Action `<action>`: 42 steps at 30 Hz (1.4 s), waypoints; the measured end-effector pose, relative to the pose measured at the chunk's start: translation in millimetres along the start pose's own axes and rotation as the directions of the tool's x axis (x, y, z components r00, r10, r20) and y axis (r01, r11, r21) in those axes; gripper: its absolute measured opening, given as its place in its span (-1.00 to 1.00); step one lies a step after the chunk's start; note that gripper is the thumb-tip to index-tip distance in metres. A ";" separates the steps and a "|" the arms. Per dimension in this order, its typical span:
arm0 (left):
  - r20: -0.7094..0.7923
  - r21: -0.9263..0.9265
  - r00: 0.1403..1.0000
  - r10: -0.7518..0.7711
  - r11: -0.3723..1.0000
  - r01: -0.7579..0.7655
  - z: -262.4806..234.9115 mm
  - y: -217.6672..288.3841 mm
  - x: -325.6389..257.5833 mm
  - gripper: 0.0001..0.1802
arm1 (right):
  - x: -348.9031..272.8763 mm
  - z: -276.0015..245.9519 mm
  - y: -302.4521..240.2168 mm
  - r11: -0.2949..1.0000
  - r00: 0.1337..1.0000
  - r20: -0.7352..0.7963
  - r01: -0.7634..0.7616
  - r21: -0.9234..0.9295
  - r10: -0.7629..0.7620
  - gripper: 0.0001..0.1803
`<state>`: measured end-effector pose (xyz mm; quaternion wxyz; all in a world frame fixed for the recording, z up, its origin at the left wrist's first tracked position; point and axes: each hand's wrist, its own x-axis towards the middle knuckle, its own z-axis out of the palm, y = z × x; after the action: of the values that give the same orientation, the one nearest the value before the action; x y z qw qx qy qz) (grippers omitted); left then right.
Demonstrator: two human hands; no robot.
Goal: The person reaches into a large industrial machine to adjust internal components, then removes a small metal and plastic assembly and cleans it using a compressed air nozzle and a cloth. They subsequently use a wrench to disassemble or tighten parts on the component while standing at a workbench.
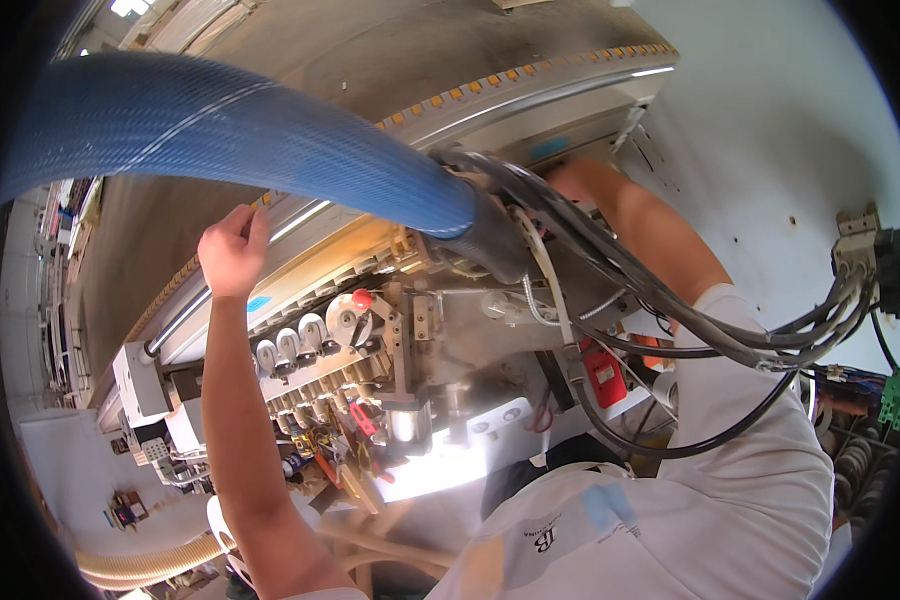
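Observation:
My left hand [235, 250] is raised beside the long metal rail [300, 222] of a large machine, its fingers curled in. Whatever they may hold is hidden. Across on the right, my right arm reaches in behind a bundle of black cables [610, 235]. Only part of my right hand [575, 182] shows there, blurred, near the far end of the rail; its fingers are covered. Between my arms sits a metal machine head with a row of round white wheels [312, 332] and a red knob [362, 299].
A thick blue ribbed hose [270, 135] arches across from the left into the machine head. Cables run to a connector [858, 245] at the right. Hand tools [355, 455] lie below the wheels, near a bright white panel [500, 420]. A red box [603, 372] sits under the cables.

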<state>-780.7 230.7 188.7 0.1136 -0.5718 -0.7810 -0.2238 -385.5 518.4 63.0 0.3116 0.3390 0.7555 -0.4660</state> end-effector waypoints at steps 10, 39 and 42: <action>-0.041 -0.022 0.999 0.019 1.000 -0.020 -0.6 2.7 -2.0 -0.69 | 11.3 27.6 10.0 0.948 0.900 -0.400 0.044 -0.315 -0.175 -0.22; 0.005 -0.098 0.999 0.041 0.994 -0.041 5.6 1.1 3.6 -0.73 | 5.6 112.1 37.1 0.826 0.089 -0.822 0.074 -0.558 -0.563 -0.55; 0.007 -0.113 0.999 0.031 0.993 -0.030 4.6 -5.0 -1.6 -0.71 | -14.1 77.3 25.6 0.860 0.584 -0.666 0.116 -0.497 -0.464 -0.58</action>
<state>-784.6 230.4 182.9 0.0814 -0.5902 -0.7587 -0.2633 -344.9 453.1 32.8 -0.0592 0.3008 0.9388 -0.1571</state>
